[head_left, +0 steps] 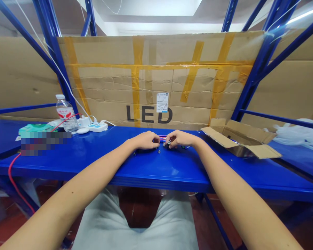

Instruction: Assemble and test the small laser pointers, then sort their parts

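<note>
Both of my hands rest low over the blue table (156, 170), near its middle. My left hand (146, 140) is closed in a pinch, its fingertips close to a small shiny metal piece (159, 150); what they hold, if anything, is hidden. With curled fingers, my right hand (182, 138) grips a small dark cylinder with a round metallic end (168, 142). Between the hands lie thin shiny purple and red rods (162, 138), partly covered by the fingers. Another tiny dark piece (135, 153) sits below my left wrist.
An open cardboard box (241, 137) stands at the right. To the left are a water bottle (65, 114), a white power strip (97, 126), a green packet (35, 130) and a red cable (14, 173). A large taped cardboard panel (106, 90) and blue rack posts (253, 76) border the back.
</note>
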The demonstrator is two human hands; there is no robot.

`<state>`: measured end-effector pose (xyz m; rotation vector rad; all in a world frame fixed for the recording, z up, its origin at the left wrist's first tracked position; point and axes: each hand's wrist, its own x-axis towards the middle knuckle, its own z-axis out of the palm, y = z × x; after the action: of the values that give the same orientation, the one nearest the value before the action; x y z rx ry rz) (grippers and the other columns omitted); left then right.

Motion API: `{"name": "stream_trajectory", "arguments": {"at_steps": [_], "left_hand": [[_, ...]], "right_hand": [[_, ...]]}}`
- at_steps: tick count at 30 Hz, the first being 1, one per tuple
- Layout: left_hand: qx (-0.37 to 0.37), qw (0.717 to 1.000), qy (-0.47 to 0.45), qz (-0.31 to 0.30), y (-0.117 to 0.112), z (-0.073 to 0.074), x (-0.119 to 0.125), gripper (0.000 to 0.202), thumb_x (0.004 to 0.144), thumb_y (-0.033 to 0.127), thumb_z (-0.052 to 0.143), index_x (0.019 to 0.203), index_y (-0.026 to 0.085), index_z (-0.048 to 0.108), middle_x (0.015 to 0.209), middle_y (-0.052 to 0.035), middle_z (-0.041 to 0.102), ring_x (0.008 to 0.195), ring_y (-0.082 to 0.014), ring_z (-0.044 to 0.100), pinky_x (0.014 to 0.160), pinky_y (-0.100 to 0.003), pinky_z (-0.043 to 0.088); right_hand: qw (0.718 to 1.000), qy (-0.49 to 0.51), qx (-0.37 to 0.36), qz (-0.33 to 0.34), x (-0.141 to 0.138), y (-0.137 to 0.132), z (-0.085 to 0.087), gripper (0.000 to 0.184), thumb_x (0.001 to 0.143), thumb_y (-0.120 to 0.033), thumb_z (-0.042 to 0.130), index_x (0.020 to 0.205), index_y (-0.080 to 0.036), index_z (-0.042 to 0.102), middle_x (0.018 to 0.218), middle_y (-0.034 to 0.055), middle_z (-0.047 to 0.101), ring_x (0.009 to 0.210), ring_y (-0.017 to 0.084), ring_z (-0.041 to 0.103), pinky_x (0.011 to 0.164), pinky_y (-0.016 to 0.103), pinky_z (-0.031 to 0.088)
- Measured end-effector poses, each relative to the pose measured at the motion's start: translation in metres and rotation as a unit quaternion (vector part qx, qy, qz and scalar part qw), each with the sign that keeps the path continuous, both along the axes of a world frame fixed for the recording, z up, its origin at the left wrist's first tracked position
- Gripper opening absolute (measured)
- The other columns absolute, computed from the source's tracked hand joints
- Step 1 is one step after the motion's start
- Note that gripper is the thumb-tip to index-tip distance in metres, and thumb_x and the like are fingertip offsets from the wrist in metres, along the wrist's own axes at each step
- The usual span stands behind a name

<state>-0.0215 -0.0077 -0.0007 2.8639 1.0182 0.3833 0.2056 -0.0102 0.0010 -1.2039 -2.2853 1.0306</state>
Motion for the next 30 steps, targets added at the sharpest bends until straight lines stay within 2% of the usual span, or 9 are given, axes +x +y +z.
{"name": "stream_trajectory", "arguments": {"at_steps": [4, 8, 13, 16, 20, 23, 27, 30], "left_hand": [[-0.016, 0.999, 0.031, 0.032, -0.006, -0.001, 0.007, 0.017, 0.077, 0.027, 0.061, 0.086, 0.018, 0.073, 0.086, -0.0053, 0.072, 0.076, -0.0177, 0.062, 0.066, -0.026, 0.042], [-0.055, 0.998, 0.014, 0.026, -0.004, -0.003, 0.01, 0.012, 0.077, 0.02, 0.06, 0.082, 0.017, 0.07, 0.078, -0.0038, 0.07, 0.068, -0.015, 0.059, 0.061, -0.025, 0.04], [-0.081, 0.996, -0.016, 0.024, 0.003, -0.008, 0.009, 0.007, 0.075, 0.02, 0.062, 0.078, 0.015, 0.066, 0.073, -0.0022, 0.067, 0.065, -0.0135, 0.057, 0.059, -0.023, 0.039], [-0.042, 0.999, -0.032, 0.009, 0.003, -0.008, 0.008, 0.007, 0.078, 0.02, 0.061, 0.08, 0.015, 0.066, 0.075, -0.0025, 0.067, 0.067, -0.0144, 0.058, 0.062, -0.024, 0.04], [0.044, 0.988, -0.145, -0.015, 0.0, -0.005, 0.011, 0.01, 0.085, 0.023, 0.058, 0.087, 0.016, 0.066, 0.086, -0.0043, 0.069, 0.078, -0.0157, 0.06, 0.07, -0.026, 0.042], [0.063, 0.976, -0.202, -0.046, -0.002, -0.004, 0.015, 0.008, 0.087, 0.022, 0.059, 0.088, 0.016, 0.064, 0.087, -0.0037, 0.068, 0.079, -0.0145, 0.06, 0.071, -0.026, 0.043], [0.08, 0.972, -0.198, -0.099, -0.003, -0.009, 0.02, 0.002, 0.086, 0.016, 0.06, 0.086, 0.016, 0.062, 0.084, -0.0025, 0.066, 0.079, -0.0138, 0.059, 0.074, -0.026, 0.044], [0.09, 0.97, -0.196, -0.111, -0.001, -0.012, 0.021, 0.003, 0.087, 0.017, 0.06, 0.085, 0.016, 0.062, 0.084, -0.0029, 0.064, 0.08, -0.0143, 0.059, 0.074, -0.027, 0.044]], "right_hand": [[1.0, -0.001, -0.005, 0.003, 0.0, 0.001, -0.001, 0.02, 0.057, -0.02, 0.073, 0.077, -0.019, 0.072, 0.07, -0.0015, 0.068, 0.061, 0.012, 0.057, 0.057, 0.024, 0.045], [1.0, 0.004, -0.008, 0.0, 0.0, 0.001, -0.002, 0.018, 0.057, -0.019, 0.073, 0.074, -0.02, 0.07, 0.069, -0.0011, 0.068, 0.06, 0.013, 0.057, 0.056, 0.025, 0.046], [1.0, 0.018, -0.011, -0.002, 0.0, 0.0, -0.001, 0.016, 0.059, -0.02, 0.072, 0.074, -0.019, 0.067, 0.066, -0.0003, 0.066, 0.062, 0.015, 0.06, 0.056, 0.025, 0.049], [1.0, 0.02, -0.008, 0.002, 0.0, 0.0, -0.001, 0.015, 0.062, -0.022, 0.071, 0.076, -0.018, 0.065, 0.069, 0.001, 0.067, 0.063, 0.015, 0.061, 0.057, 0.026, 0.05], [1.0, 0.022, 0.001, 0.002, 0.0, 0.0, -0.002, 0.015, 0.065, -0.021, 0.069, 0.079, -0.018, 0.066, 0.077, 0.0034, 0.07, 0.063, 0.015, 0.062, 0.057, 0.027, 0.051], [1.0, 0.026, 0.008, -0.004, -0.002, -0.001, -0.002, 0.014, 0.065, -0.022, 0.069, 0.078, -0.017, 0.065, 0.075, 0.0032, 0.069, 0.061, 0.015, 0.061, 0.059, 0.027, 0.051], [0.999, 0.041, 0.028, 0.0, -0.002, -0.001, -0.003, 0.015, 0.067, -0.024, 0.068, 0.079, -0.017, 0.064, 0.072, 0.0014, 0.068, 0.061, 0.014, 0.061, 0.06, 0.027, 0.05], [0.998, 0.053, 0.044, 0.005, -0.002, 0.0, -0.003, 0.013, 0.068, -0.024, 0.066, 0.079, -0.018, 0.062, 0.07, -0.0002, 0.066, 0.06, 0.013, 0.06, 0.06, 0.026, 0.049]]}}
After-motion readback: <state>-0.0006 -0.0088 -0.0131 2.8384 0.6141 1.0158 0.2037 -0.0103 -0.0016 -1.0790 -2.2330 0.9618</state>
